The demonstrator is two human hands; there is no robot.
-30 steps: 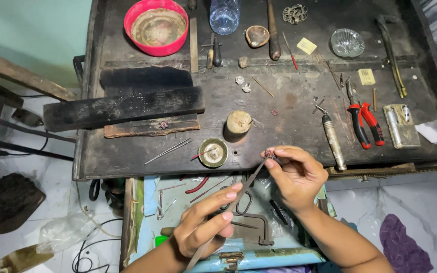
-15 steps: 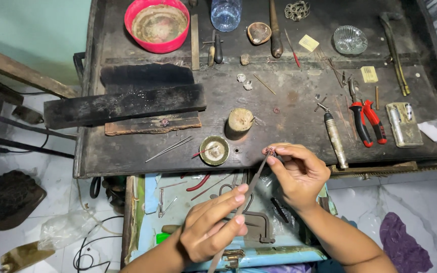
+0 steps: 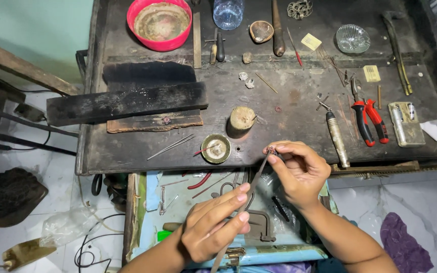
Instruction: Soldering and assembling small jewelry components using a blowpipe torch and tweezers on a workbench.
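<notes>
Bench: pink bowl (image 3: 159,24) top left, water bottle (image 3: 227,11) beside it, red pliers (image 3: 368,119) right, wooden stump (image 3: 241,121) centre, small brass dish (image 3: 215,148) at front edge.

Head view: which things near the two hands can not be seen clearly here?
- Small piece pinched by the right hand: too small, and fingertips cover most of it.
- Thin tool in the left hand: its lower end is cut off by the bottom edge.
- Open drawer: both hands hide much of its contents.
- Small round dish on the workbench: its contents are too small to tell.
</notes>
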